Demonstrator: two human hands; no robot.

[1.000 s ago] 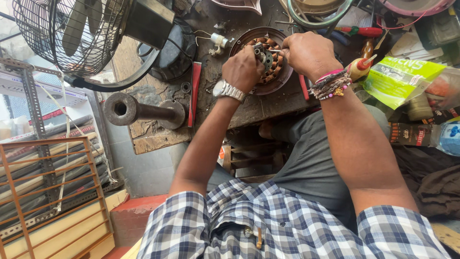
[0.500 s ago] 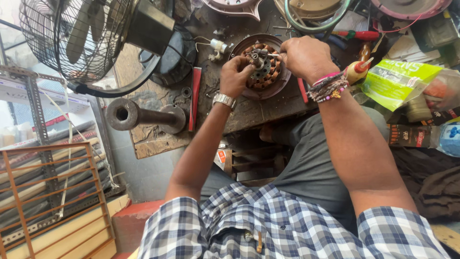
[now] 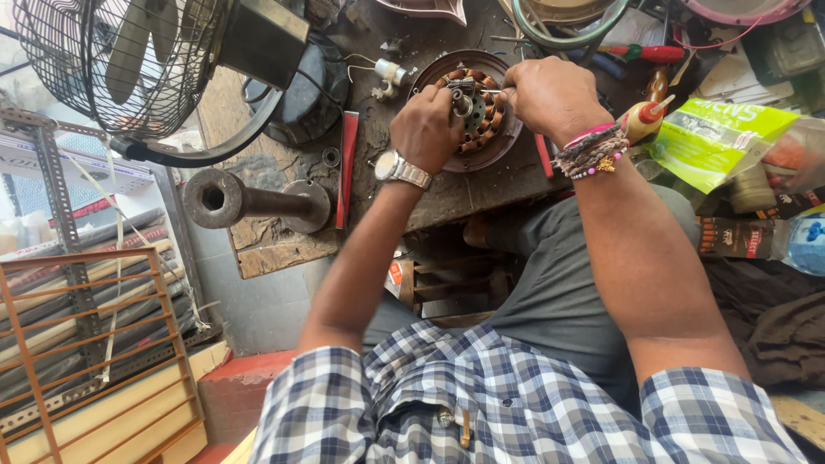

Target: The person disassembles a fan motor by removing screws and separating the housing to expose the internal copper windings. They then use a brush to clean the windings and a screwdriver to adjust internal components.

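A: Where the wooden workbench runs across the top of the view, what sits on it, biggest first?

B: Table fan with its wire cage, at the bench's left end, partly overhanging the edge. Beside it a black round housing. Then a heavy metal pipe with a flange, lying along the near left edge.

A: And the work itself?

B: Fan motor: a round metal shell with copper windings showing, mid-bench, just back from the near edge. Both hands are on it.

A: Hands?

B: Left hand curled closed over the left side of the motor, fingers wrapped at the centre hub; wristwatch on that wrist. Right hand closed too, knuckles up, pinching something thin and metallic at the hub. Cannot tell what the tool is; the fist hides most of it. Beaded bracelets on the right wrist.

A: Smaller things?

B: Red-handled tool lying between pipe and motor, pointing at the near edge. Green plastic packet toward the right end. Small bottle with a red nozzle just beside the right wrist. Small white part with wires behind the motor, near the black housing. A metal ring just left of the red tool.
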